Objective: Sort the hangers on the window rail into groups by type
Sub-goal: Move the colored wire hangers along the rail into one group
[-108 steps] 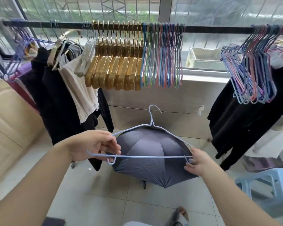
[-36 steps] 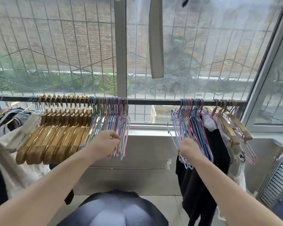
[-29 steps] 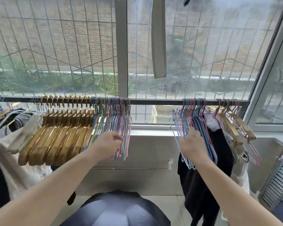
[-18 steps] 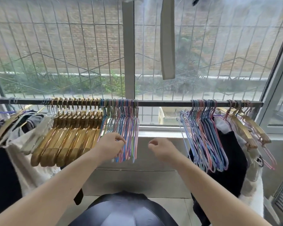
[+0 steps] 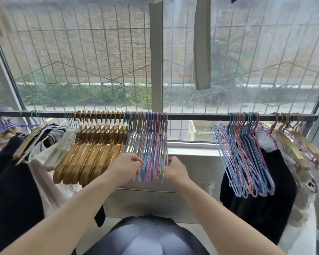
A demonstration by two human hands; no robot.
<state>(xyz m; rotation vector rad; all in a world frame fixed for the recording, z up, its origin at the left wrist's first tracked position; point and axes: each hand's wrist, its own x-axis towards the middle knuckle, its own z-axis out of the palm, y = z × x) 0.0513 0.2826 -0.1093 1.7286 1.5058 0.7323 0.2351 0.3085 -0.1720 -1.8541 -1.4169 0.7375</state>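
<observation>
From the head view I see the window rail [image 5: 191,117] running across the middle of the frame. At centre hangs a bunch of thin coloured hangers [image 5: 151,150], touching a row of gold hangers [image 5: 98,150] to their left. My left hand [image 5: 126,169] has its fingers curled onto the left side of the coloured bunch near its lower end; my right hand [image 5: 174,171] pinches its right edge. A second coloured bunch [image 5: 245,155] hangs well apart at the right, in front of a black garment [image 5: 261,199]. A dark umbrella [image 5: 145,236] sits at bottom centre.
</observation>
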